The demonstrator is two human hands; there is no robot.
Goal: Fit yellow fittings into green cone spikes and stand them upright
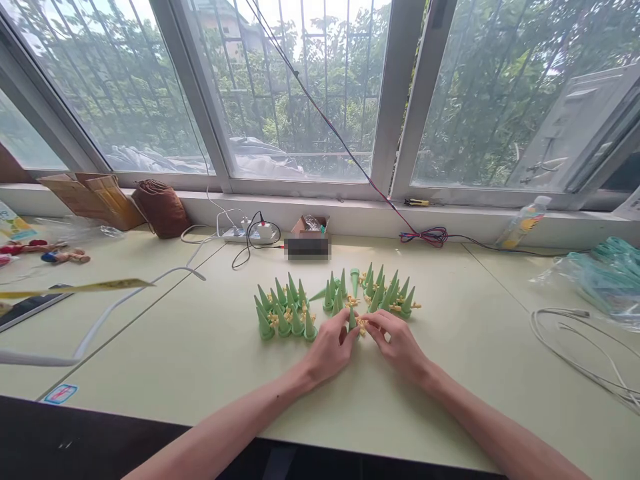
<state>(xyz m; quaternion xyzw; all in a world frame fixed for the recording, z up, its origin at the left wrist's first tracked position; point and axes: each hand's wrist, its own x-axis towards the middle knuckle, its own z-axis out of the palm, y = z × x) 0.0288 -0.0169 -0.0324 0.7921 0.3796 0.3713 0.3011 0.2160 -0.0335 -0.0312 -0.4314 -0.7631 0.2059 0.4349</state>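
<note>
Steadying the green cone (352,319) upright in our left hand's (327,343) pinch, we had our right hand's (399,340) bent fingertips at the small yellow piece (362,326) beside it, their grip unclear; light pressure seemed wisest, avoiding neighbouring cones (297,326).

I'm getting bright, soft daylight through the wide grey-framed glass windows (310,93), where the sky patches are washing out to white. A milky haze is lowering contrast on the panes. The pale green flat tabletop (200,360) is showing faint, soft shadows, while its dark underside is sinking toward black. Wide-angle distortion is tilting the outer frames, and 1 pixelated block is masking detail near the centre.
</note>
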